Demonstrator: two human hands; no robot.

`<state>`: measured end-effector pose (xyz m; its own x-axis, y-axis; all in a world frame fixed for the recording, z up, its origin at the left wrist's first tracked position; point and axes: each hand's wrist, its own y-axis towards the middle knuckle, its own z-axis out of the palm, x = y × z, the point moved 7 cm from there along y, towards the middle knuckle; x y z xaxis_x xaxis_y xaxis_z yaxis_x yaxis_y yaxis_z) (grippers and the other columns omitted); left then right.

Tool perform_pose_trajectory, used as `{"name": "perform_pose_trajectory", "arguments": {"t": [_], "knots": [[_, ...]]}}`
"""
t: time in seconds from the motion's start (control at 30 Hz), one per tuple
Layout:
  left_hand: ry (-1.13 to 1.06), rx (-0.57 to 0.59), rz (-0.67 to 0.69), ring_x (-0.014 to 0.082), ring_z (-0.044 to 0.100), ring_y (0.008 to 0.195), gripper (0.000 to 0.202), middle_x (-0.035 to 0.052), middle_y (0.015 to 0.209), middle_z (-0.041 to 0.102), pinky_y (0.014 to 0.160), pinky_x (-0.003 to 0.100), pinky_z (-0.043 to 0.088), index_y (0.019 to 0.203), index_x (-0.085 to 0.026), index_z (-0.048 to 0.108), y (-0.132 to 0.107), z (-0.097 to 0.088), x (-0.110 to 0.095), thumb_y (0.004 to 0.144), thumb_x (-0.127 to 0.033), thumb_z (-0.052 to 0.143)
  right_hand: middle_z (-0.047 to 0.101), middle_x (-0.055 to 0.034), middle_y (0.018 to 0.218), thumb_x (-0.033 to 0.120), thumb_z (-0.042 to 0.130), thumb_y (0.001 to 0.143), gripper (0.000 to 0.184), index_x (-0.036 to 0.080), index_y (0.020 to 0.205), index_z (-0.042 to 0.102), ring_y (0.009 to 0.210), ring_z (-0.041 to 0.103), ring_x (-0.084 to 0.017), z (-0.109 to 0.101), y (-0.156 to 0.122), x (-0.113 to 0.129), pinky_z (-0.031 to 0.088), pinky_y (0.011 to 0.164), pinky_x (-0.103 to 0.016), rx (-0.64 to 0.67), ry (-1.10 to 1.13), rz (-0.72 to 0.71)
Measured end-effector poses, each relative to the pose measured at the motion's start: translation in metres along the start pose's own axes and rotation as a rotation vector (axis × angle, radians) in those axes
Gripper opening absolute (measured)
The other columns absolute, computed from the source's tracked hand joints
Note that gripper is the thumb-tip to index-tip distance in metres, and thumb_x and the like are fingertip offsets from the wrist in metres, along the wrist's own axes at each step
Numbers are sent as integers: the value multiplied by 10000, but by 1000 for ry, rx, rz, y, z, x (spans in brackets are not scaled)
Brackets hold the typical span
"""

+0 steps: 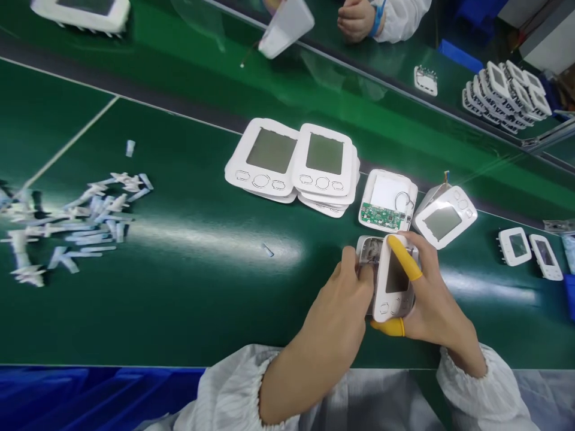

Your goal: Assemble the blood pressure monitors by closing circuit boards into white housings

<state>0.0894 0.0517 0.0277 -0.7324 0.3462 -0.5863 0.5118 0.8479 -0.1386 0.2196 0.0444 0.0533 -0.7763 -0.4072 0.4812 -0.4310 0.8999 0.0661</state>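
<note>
Our left hand and right hand hold the white monitor casing with narrow grip, near 6 o'clock over the green surface. We should keep it steady and press evenly.

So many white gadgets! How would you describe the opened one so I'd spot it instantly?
On the green workbench, follow the white units across the middle. Just past the stack, the opened white casing lies beside a tilted unit. It alone shows a green circuit board and looped wire, not a screen.
</note>
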Motion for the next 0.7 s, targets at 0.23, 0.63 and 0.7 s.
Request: {"name": "perform_pose_trajectory", "arguments": {"t": [0.23, 0.63, 0.7], "knots": [[-254, -126, 185, 101, 535, 574, 146, 79, 1046, 555, 497, 264, 493, 869, -122, 657, -6, -5, 8, 933, -44, 553, 250, -155, 1582, 370, 874, 707, 1134, 291, 1621, 208, 1490, 309, -386, -3, -1, -3, 434, 1185, -599, -30, 7, 33], [-757, -352, 210, 119, 735, 856, 229, 54, 996, 782, 765, 160, 600, 1043, -111, 736, -2, -3, 18, 958, 28, 576, 296, -141, 1551, 410, 902, 673, 1182, 299, 1633, 221, 1477, 342, -401, -9, 0, -9, 397, 1204, -607, -104, -36, 71], [-773, -363, 218, 116, 743, 886, 246, 51, 1020, 786, 801, 150, 606, 1029, -121, 744, -2, -3, 18, 942, 49, 588, 300, -141, 1546, 426, 903, 672, 1188, 308, 1635, 217, 1471, 352, -407, -10, 0, -10, 395, 1199, -620, -122, -45, 74]]}}
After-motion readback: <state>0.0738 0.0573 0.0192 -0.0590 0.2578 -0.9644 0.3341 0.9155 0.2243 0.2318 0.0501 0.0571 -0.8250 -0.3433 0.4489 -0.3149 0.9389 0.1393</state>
